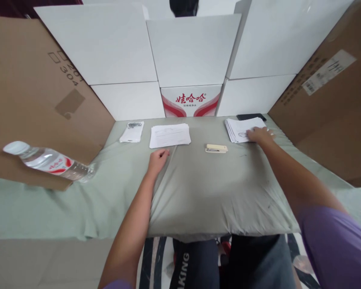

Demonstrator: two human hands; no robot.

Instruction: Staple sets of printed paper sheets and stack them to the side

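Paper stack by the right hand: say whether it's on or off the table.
On: the paper stack lies on the green cloth, the right hand over its right side. Whether its grip is closed, I cannot tell.

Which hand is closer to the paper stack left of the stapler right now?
Left. The left hand is just in front of the stack; the right hand is much farther off, on another paper stack to the right.
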